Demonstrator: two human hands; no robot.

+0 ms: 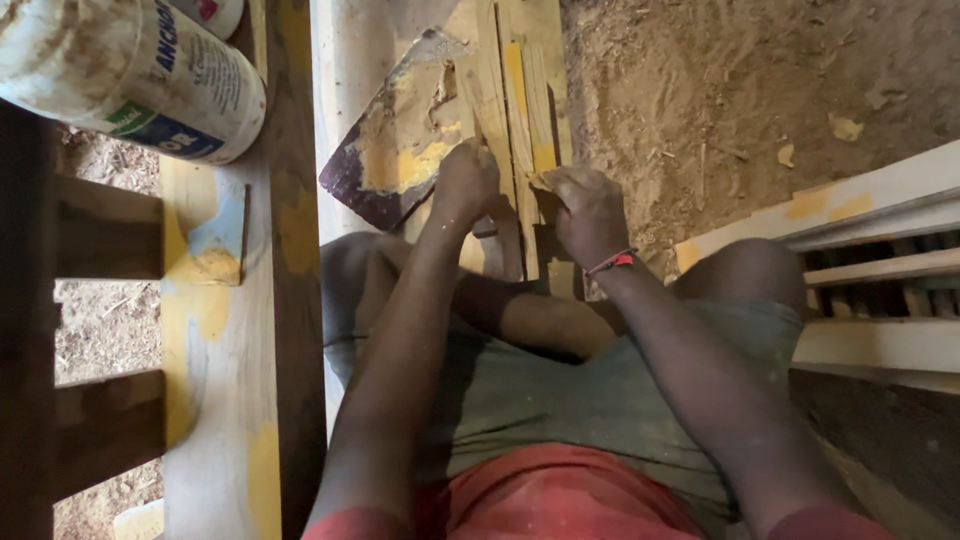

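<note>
Both hands work at narrow wooden strips [520, 120] smeared with yellow filler, held upright between my knees. My left hand [466, 182] is closed around the left strip, fingers curled against the wood. My right hand [585, 212], with a red band at the wrist, grips the lower end of the right strip. What lies inside each fist is hidden. A dark maroon board scrap [400, 140] caked with yellow putty rests just left of my left hand.
A large dirty plastic tub [130, 75] lies on a wooden frame [225, 330] at left, daubed with yellow and blue patches. A white louvred wooden panel [880, 270] lies at right. Sawdust-covered dirt ground [740, 90] spreads beyond.
</note>
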